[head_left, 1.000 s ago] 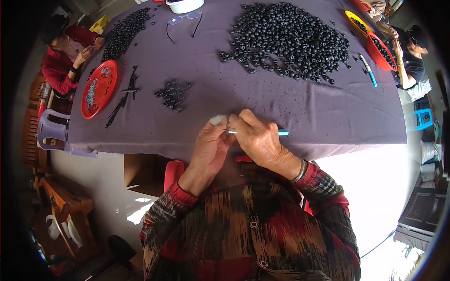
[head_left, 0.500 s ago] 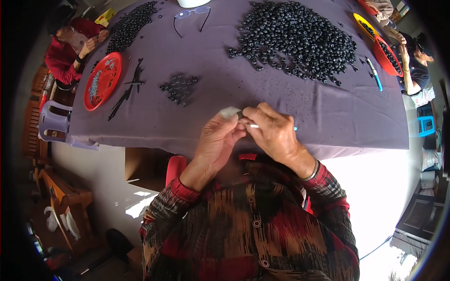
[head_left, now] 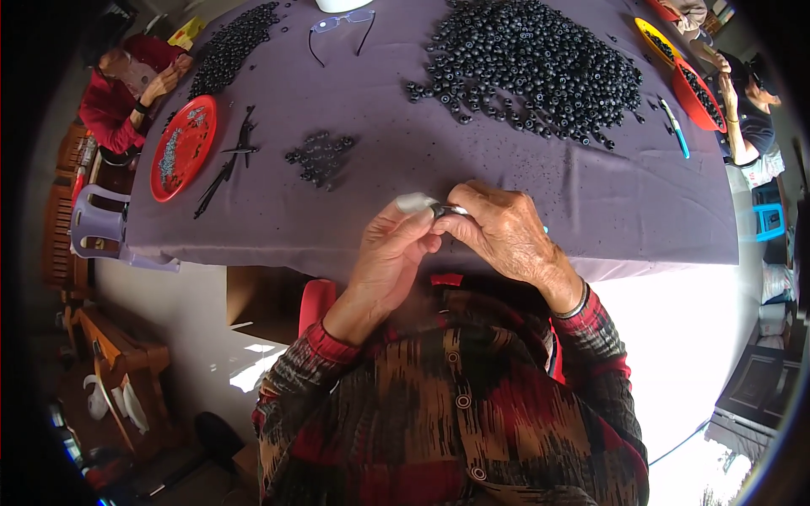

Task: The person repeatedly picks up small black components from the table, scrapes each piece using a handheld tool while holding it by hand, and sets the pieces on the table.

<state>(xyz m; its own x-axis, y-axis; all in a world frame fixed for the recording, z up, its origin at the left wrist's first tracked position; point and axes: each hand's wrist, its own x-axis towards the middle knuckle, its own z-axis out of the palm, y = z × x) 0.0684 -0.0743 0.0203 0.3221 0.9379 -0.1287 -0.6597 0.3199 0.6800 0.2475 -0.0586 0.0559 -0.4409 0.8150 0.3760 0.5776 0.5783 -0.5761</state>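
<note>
Near the front edge of the table, my left hand (head_left: 393, 253) pinches a small black ring-shaped part (head_left: 438, 211) between thumb and forefinger. White tape or a cover wraps one of its fingertips. My right hand (head_left: 504, 234) is closed around a slim tool (head_left: 456, 210) whose pale tip meets the black part. Most of this tool lies hidden in the fist, and a bit of blue shows past the hand. Beyond my hands lies a small group of black parts (head_left: 321, 158). A large heap of similar black parts (head_left: 531, 67) spreads over the far right.
On the purple tablecloth (head_left: 380, 152) lie a red plate (head_left: 184, 150) with grey bits, thin black strips (head_left: 226, 173), glasses (head_left: 342, 23) and a blue-handled slim tool (head_left: 676, 129). Red (head_left: 699, 99) and yellow (head_left: 656, 40) containers stand at right. Other people sit at left (head_left: 126, 93) and right (head_left: 751, 110).
My right hand has turned, its knuckles rolling over and its wrist shifting slightly right. The tool's tip has moved up against the black part. My left hand stays nearly in place.
</note>
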